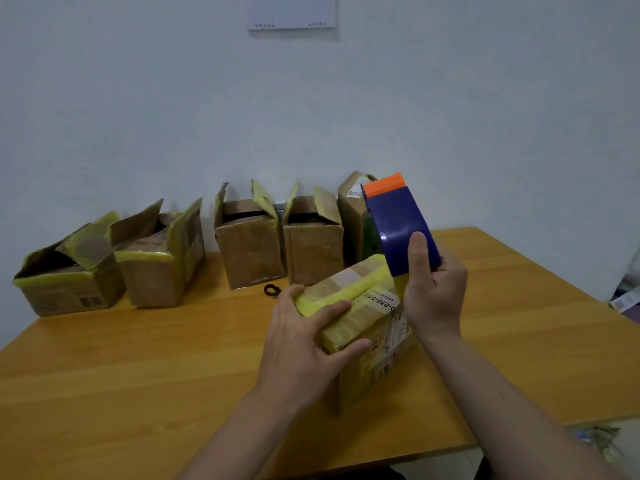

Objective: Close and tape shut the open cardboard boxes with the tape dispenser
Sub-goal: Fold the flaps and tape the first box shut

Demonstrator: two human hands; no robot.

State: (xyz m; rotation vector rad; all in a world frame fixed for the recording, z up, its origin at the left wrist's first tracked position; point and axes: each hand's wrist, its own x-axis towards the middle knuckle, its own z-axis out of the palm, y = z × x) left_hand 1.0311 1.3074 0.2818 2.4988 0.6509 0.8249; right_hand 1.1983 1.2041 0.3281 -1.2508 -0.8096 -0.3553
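A closed cardboard box [374,344] with yellow tape along its top stands in the middle of the table, a shipping label on its right side. My left hand [304,337] lies over its near left corner, fingers spread across the top and thumb on the front face. My right hand [433,289] grips a blue tape dispenser [398,226] with an orange end. The dispenser stands upright above the box's far right edge, its lower end at the box top. Several open boxes [247,244] with raised flaps line the back of the table.
The wooden table [138,375] ends close to me and at the right. A small black ring [272,290] lies behind the closed box. A further box [353,216] stands upright behind the dispenser. The white wall runs right behind the row of boxes.
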